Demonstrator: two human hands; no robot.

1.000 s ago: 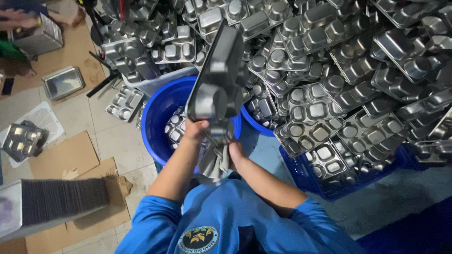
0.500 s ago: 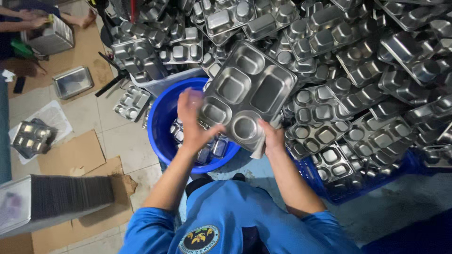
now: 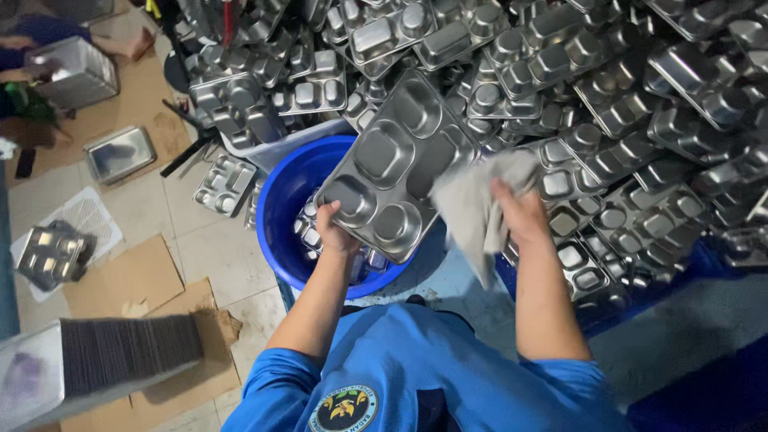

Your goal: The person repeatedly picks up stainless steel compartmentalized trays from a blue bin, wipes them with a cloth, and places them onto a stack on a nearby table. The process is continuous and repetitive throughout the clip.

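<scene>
The left hand [image 3: 334,230] is clamped on the near edge of a steel compartment tray [image 3: 398,170], thumb over the rim, holding it tilted with its hollows facing up. I count 5 compartments in it, all bare metal. The right hand [image 3: 518,214] is closed around a grey cloth [image 3: 475,210], which is bunched against the tray's right edge and hangs down below the fist. Directly beneath the left hand sits a blue tub [image 3: 282,210], with more steel trays lying in its bottom. Beyond both hands rises a big heap of trays [image 3: 560,72], tumbled at all angles. Under the right hand, a blue crate [image 3: 608,308] holds part of that heap. Well off to the left of the left hand, a neat stack of trays [image 3: 128,350] lies on cardboard.
</scene>
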